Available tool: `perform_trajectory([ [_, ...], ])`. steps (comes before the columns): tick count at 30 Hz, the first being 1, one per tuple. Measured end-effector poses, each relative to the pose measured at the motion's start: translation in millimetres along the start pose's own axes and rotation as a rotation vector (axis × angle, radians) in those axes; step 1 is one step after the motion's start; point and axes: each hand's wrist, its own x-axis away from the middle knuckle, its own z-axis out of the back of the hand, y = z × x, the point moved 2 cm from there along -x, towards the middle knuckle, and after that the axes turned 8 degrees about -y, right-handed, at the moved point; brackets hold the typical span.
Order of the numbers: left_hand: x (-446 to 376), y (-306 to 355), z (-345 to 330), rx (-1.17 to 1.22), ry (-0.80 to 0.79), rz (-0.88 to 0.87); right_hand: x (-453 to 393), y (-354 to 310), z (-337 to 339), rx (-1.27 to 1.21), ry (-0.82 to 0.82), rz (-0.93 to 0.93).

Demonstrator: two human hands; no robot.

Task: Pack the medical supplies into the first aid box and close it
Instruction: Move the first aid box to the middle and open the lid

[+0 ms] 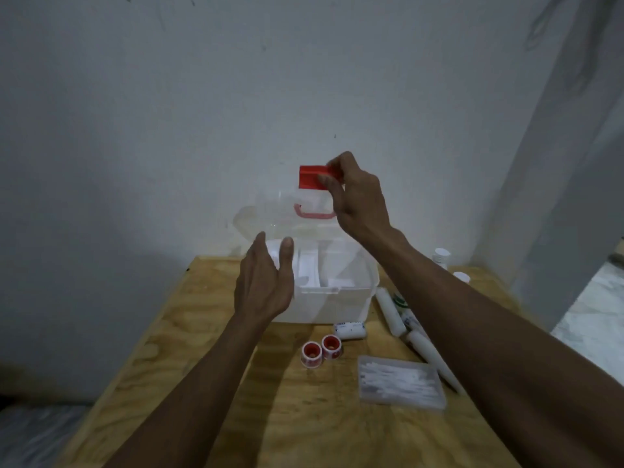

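A white first aid box point(332, 304) stands on the wooden table point(209, 366). Its clear lid point(270, 211) is raised upright, with a red handle point(314, 212) seen through it. My right hand point(354, 197) pinches the red latch point(312, 177) at the lid's top edge. My left hand point(266, 282) is open, its fingers spread against the box's left side. In front of the box lie two red-centred tape rolls point(320, 349), a small bandage roll point(349, 330), long white rolls point(391, 310) and a clear case of cotton swabs point(400, 383).
Two white bottle caps point(442, 255) show behind my right forearm at the table's far right. A grey wall stands close behind the box. The floor drops away on the left and right of the table.
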Motion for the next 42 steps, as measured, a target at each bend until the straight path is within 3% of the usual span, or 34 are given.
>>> perform_trajectory([
  [5,-17,-2,-1,-0.4,-0.128,-0.092,-34,13,-9,0.012,0.063,-0.099],
  [8,-23,-4,-2,-0.503,-0.233,-0.099,-50,18,-16,0.041,0.086,-0.114],
  [15,-22,-4,-2,-0.555,-0.309,-0.088,-71,34,-30,0.053,0.103,-0.133],
  [21,-27,-2,-1,-0.634,-0.363,-0.076,-66,42,-39,0.223,0.179,-0.007],
  [30,-32,3,-7,-0.648,-0.373,-0.084,-53,53,-37,0.473,0.029,0.019],
  [35,-33,2,-6,-0.654,-0.345,-0.1,-45,52,-24,0.419,-0.041,-0.038],
  [42,-30,4,-5,-0.653,-0.317,-0.109,10,25,26,0.163,-0.161,-0.073],
])
